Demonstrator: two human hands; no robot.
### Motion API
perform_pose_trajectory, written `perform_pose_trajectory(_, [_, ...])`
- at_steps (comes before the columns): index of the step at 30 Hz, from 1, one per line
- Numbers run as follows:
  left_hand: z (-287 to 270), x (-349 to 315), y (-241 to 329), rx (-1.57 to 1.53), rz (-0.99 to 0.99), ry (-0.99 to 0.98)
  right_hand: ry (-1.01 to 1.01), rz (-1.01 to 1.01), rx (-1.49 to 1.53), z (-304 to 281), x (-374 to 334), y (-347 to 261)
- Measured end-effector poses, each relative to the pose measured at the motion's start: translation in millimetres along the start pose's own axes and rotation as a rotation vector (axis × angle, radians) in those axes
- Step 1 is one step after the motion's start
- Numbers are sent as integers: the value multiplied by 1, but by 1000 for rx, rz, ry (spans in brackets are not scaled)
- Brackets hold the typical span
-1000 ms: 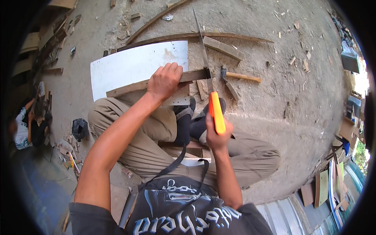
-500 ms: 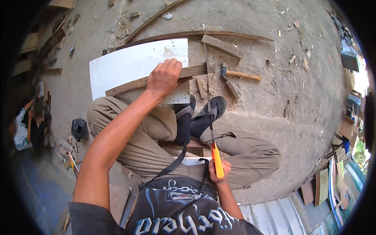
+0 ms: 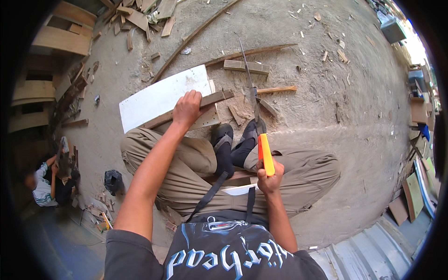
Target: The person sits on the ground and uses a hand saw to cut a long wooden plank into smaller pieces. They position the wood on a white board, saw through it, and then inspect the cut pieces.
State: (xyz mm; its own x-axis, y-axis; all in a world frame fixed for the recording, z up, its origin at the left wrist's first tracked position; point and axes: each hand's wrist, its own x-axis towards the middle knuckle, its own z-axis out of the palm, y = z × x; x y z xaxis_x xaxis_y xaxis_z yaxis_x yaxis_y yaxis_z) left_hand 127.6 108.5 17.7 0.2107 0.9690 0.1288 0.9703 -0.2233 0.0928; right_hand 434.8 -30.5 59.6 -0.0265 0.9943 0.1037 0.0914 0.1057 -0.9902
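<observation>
My left hand [image 3: 187, 109] is closed around a long brown wooden batten [image 3: 215, 99], which slants across a white board [image 3: 161, 95]. A dark line crosses the batten near its right end. In my right hand [image 3: 270, 176] is a handsaw [image 3: 265, 154] with a yellow and orange handle. Its narrow blade points away from me, to the right of the batten's end and apart from it in the picture. Behind the blade lies a hammer [image 3: 278, 89], its head partly hidden. Both my feet, in dark shoes [image 3: 223, 135], rest just below the batten and board.
A short wooden block [image 3: 247, 66] and a small offcut [image 3: 268, 107] lie beyond my feet. Long strips [image 3: 186, 44] and scrap wood [image 3: 137, 18] are farther off. At far left, another person [image 3: 46, 182] sits near a black bag [image 3: 113, 182]. Corrugated sheet [image 3: 359, 252] lies at lower right.
The saw blade has come away from the batten's right end and moved right. My right hand has risen in the picture. My left hand keeps its hold on the batten. The whole view has shifted.
</observation>
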Motion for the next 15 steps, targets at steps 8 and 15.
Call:
perform_pose_trajectory(8, [-1,-18,12,36,-141,-60,-18,99,-3,15,-22,-1])
perform_pose_trajectory(15, [-9,-8,19,-32,-247,-179,-108,63,73,20,-24,5])
